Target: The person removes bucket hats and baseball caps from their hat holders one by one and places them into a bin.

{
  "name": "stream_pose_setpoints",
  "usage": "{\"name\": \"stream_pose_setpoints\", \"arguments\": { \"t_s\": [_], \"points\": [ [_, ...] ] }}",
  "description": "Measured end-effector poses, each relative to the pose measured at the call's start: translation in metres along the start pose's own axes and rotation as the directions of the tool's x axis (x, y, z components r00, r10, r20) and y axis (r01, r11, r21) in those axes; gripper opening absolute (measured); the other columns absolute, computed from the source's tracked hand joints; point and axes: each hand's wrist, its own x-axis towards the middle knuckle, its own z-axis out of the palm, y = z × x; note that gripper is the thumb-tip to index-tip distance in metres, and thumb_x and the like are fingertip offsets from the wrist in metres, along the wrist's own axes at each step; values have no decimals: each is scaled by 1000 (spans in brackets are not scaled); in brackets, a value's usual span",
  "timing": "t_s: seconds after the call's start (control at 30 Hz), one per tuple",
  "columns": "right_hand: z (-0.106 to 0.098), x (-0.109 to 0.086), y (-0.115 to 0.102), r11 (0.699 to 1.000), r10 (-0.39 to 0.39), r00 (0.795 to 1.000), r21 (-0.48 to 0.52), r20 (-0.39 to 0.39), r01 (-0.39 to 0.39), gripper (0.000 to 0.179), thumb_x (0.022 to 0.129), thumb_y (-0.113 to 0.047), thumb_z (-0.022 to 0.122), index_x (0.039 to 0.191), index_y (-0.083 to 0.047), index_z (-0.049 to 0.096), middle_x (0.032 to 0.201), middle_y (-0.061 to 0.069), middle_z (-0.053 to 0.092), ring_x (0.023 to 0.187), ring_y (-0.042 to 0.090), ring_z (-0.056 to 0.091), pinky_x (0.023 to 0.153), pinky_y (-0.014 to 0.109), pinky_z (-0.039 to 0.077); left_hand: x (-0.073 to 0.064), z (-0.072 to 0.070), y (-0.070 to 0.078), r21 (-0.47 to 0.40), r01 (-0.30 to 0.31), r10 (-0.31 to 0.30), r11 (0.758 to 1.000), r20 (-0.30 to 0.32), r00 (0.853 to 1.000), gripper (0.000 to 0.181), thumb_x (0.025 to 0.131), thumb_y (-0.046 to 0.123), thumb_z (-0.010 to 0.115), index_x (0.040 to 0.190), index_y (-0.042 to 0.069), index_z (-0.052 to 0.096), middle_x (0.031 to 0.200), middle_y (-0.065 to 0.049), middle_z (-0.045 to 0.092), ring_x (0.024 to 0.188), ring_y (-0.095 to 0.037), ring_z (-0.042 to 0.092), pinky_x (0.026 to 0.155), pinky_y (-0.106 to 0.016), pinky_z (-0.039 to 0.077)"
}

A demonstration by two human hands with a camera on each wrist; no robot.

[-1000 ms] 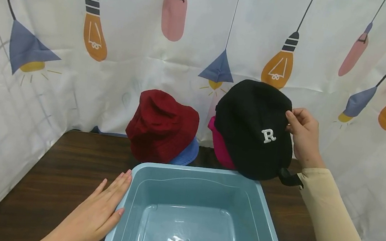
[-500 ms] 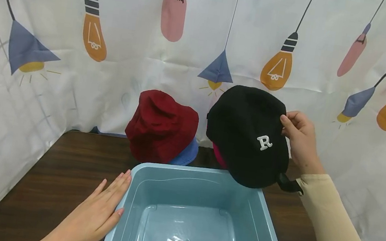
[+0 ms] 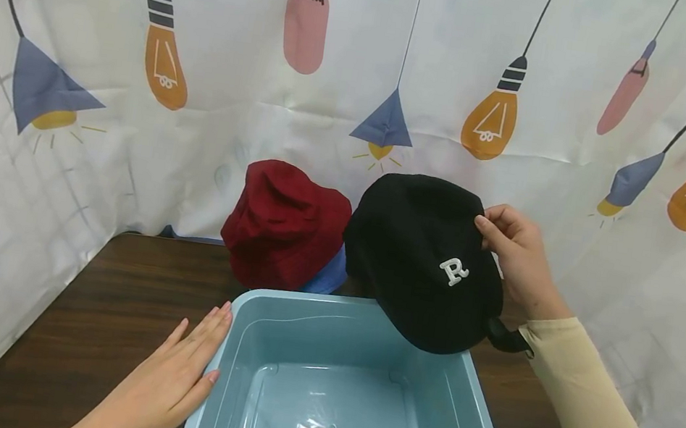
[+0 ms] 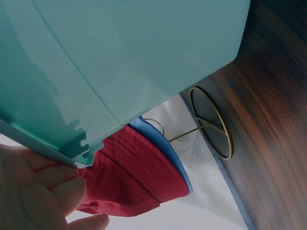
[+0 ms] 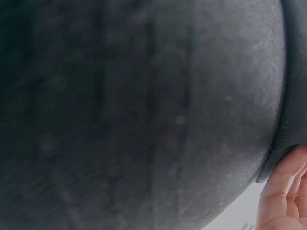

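My right hand point(image 3: 519, 259) pinches the edge of a black cap point(image 3: 406, 252) with a white letter R between thumb and fingers. The cap hangs tilted, its lower end overlapping the back right rim of a light blue plastic tub point(image 3: 298, 298). In the right wrist view the dark fabric of the cap point(image 5: 144, 115) fills most of the picture. My left hand point(image 3: 172, 373) lies against the tub's left rim with fingers straight. Fingers point(image 4: 67, 194) show under that rim in the left wrist view.
Behind the tub a dark red bucket hat point(image 3: 285, 228) sits over a blue brim point(image 3: 329, 274). A thin brass stand with a ring base point(image 4: 229, 143) supports them on the dark wooden table point(image 3: 107, 298). A white curtain point(image 3: 207, 151) printed with lamps hangs at the back.
My right hand has brought the black cap left and down toward the tub. The pink thing behind the cap has dropped out of sight. My left hand stays at the rim.
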Motion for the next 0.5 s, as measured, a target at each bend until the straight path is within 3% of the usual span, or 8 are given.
{"name": "stream_pose_setpoints", "arguments": {
  "t_s": [0.17, 0.5],
  "points": [
    [3, -3, -2, 999, -20, 999, -35, 38, 21, 10, 95, -4, 56, 87, 2, 59, 71, -3, 54, 64, 12, 48, 62, 20, 44, 0, 0, -1, -3, -2, 2, 1000, 0, 1000, 66, 95, 22, 55, 149, -1, 26, 152, -14, 30, 143, -15, 18, 112, -21, -5],
    [10, -10, -7, 994, -26, 994, -102, 106, 37, 10, 95, -6, 58, 91, 3, 58, 76, -2, 55, 68, 15, 49, 63, 22, 44, -1, 1, -2, -14, 5, -5, 1000, 4, 1000, 68, 94, 23, 56, 150, 0, 24, 153, -13, 29, 143, -13, 15, 112, -21, -6]
  ]
}}
